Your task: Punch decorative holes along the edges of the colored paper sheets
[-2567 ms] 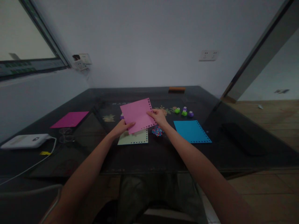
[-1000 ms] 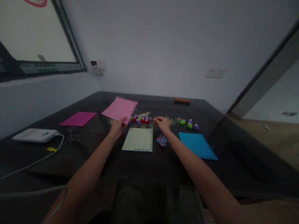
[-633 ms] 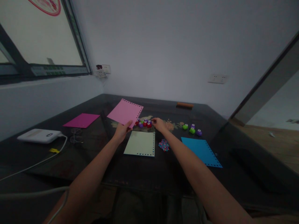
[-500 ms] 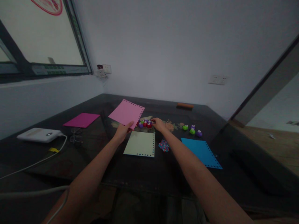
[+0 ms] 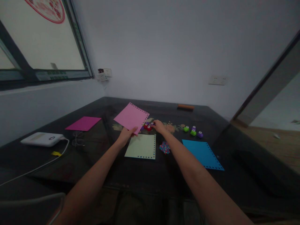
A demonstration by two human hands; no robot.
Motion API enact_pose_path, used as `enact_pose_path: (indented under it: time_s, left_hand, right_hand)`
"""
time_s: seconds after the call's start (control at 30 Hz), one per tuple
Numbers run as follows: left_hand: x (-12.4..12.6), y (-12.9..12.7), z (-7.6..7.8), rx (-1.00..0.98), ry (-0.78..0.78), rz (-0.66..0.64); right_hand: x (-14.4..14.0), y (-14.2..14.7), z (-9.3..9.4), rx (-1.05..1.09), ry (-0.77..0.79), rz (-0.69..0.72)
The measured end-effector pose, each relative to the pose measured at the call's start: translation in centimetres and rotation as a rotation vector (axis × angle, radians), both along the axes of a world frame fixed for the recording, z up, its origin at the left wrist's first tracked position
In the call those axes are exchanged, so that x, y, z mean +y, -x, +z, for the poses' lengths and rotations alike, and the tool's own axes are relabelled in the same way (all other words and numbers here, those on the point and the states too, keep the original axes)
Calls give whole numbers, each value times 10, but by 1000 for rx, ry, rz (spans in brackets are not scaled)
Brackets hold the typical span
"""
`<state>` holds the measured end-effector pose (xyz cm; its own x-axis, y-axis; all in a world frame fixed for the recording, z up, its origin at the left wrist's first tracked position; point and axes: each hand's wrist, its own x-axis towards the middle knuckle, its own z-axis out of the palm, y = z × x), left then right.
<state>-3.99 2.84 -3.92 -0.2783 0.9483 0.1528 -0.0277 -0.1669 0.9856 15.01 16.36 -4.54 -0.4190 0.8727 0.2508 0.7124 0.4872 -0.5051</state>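
Note:
My left hand pinches the near corner of a light pink sheet with punched holes along its edges and holds it tilted above the dark table. My right hand reaches to a cluster of small red and purple punches behind a pale green sheet; its fingertips touch them, and I cannot tell whether it grips one. The pale green sheet lies flat between my arms, with punched holes on its right and near edges.
A pile of coloured paper bits lies right of the green sheet. A blue punched sheet, green and purple punches, a magenta sheet, glasses, a white device with cable and an orange bar lie around.
My right hand let go of the pink sheet and moved to the small punches. My left hand carried the sheet up and left, then slightly back right.

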Motion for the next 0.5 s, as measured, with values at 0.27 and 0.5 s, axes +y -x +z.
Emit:
enact_pose_path:
  time_s: [0.27,0.5]
  left_hand:
    - [-4,-14,-1,152,34,-93]
    - [-5,-51,18,262,-22,-212]
  right_hand:
    - [-42,-42,9,372,134,-43]
    - [-103,-86,15,745,526,107]
